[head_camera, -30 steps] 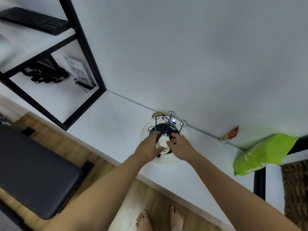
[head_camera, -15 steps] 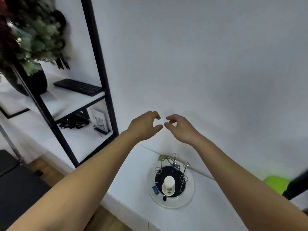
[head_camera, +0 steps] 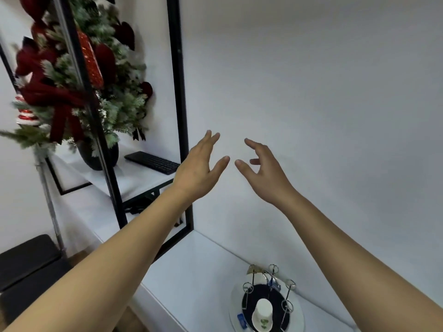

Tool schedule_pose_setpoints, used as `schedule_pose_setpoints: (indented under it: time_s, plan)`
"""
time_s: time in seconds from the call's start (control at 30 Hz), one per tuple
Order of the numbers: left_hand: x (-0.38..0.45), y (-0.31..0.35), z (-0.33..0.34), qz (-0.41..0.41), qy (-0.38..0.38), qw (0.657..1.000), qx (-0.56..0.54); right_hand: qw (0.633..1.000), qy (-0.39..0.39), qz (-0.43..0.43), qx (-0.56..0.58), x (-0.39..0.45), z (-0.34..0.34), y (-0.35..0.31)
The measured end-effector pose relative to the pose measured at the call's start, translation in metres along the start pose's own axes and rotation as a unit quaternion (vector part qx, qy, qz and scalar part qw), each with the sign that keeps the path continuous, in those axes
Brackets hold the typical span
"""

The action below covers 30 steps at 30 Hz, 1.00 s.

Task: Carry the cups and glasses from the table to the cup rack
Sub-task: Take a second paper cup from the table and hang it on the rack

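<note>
A white cup sits upside down on the cup rack, well below both hands. The left hand and right hand hang raised before the wall, fingers spread loose, holding nothing, thumbs nearly touching.

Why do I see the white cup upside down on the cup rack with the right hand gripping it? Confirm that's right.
Not quite. The head view shows the white cup upside down on the cup rack, but the right hand grips nothing: it is raised well above the rack, fingers spread and empty, as is the left hand.
</note>
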<state>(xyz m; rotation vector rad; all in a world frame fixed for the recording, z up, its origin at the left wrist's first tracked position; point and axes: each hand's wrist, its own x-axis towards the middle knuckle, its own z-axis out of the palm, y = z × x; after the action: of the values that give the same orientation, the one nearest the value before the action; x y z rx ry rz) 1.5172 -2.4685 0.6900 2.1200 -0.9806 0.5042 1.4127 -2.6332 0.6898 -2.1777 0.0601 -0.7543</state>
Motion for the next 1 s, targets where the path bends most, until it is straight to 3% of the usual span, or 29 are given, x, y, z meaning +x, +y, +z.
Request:
schedule_pose_setpoints:
  time_s: [0.3,0.4,0.5,0.6,0.8,1.0]
  plan:
    - [-0.060,-0.012,-0.045,-0.065,0.047,0.994,0.072,0.994,-0.063,-0.077,0.044,-0.004,0.044,-0.023]
    - [-0.099,-0.009,-0.070,-0.154,0.066,0.986,-0.008,0.972,-0.150,-0.060,0.171,-0.019,0.070,-0.047]
    - [-0.141,0.009,-0.097,-0.262,0.151,0.934,-0.190,0.922,-0.237,-0.012,0.306,-0.047,0.093,-0.071]
    - [-0.195,0.037,-0.120,-0.314,0.256,0.884,-0.234,0.890,-0.304,-0.010,0.340,-0.089,0.110,-0.090]
    - [-0.344,0.102,-0.153,-0.393,0.354,0.838,-0.136,0.819,-0.444,-0.034,0.362,-0.197,0.141,-0.146]
    - [-0.519,0.218,-0.215,-0.478,0.410,0.774,0.062,0.728,-0.558,-0.107,0.384,-0.347,0.159,-0.257]
